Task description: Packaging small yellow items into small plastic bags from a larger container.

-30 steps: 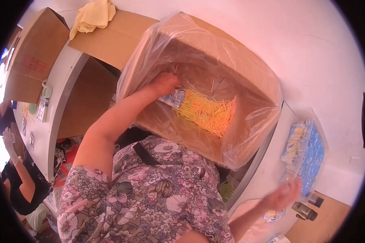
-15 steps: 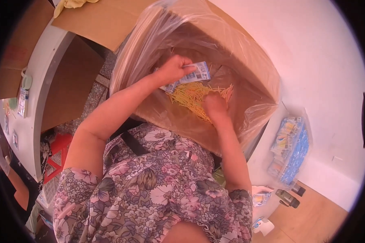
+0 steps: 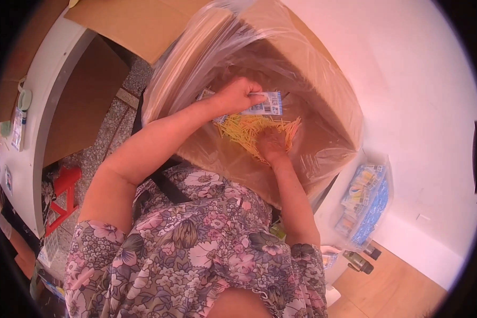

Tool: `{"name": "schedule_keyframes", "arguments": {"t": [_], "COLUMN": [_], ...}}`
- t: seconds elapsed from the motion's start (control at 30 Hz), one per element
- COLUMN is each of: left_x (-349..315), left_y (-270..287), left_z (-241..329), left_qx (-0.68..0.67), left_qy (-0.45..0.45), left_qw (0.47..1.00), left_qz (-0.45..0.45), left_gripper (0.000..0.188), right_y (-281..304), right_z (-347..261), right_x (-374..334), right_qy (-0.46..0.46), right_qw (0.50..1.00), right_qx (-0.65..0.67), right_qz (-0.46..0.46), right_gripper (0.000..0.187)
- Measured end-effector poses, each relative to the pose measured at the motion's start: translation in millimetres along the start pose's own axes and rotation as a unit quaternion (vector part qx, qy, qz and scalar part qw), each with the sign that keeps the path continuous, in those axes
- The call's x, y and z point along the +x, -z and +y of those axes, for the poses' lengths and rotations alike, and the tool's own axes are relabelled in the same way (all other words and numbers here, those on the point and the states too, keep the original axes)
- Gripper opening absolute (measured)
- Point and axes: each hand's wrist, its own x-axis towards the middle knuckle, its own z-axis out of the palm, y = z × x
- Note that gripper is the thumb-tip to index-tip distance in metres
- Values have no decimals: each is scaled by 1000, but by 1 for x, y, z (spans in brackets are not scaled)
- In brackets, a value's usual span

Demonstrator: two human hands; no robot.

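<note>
Between the edges of the box [image 3: 315, 66], the left hand [image 3: 240, 95] pinches a packet [image 3: 269, 104]; the right hand [image 3: 272, 143], grasp unclear, meets many still-loose sticks [image 3: 239, 130].

The person wears a loose top [image 3: 196, 254] crowded with printed flowers in pink, cream and greyish purple. I can see its short sleeves [image 3: 103, 233] ending above the elbows, and a small frill [image 3: 263, 301] edging the neckline. A dark strip [image 3: 176, 193] shows near the waist, its ends hard to make out.
</note>
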Motion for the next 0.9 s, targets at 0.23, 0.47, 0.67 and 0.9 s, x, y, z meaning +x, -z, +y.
{"name": "schedule_keyframes", "arguments": {"t": [0.23,0.47,0.67,0.9], "left_x": [1,4,6,4], "left_y": [0,-3,0,1], "left_z": [-3,-5,-3,-1], "left_qx": [28,17,-12,16], "left_qy": [-20,12,42,5], "left_qw": [999,1000,999,1000], "left_qz": [2,7,1,10], "left_gripper": [17,17,16,16], "right_y": [-6,3,24,12], "right_z": [0,3,26,20], "right_x": [0,0,-8,-8], "right_qy": [28,-36,-166,-238], "right_qw": [997,990,974,955], "right_qx": [6,56,123,175], "right_qz": [71,128,90,-29], "right_gripper": [23,21,19,35]}}
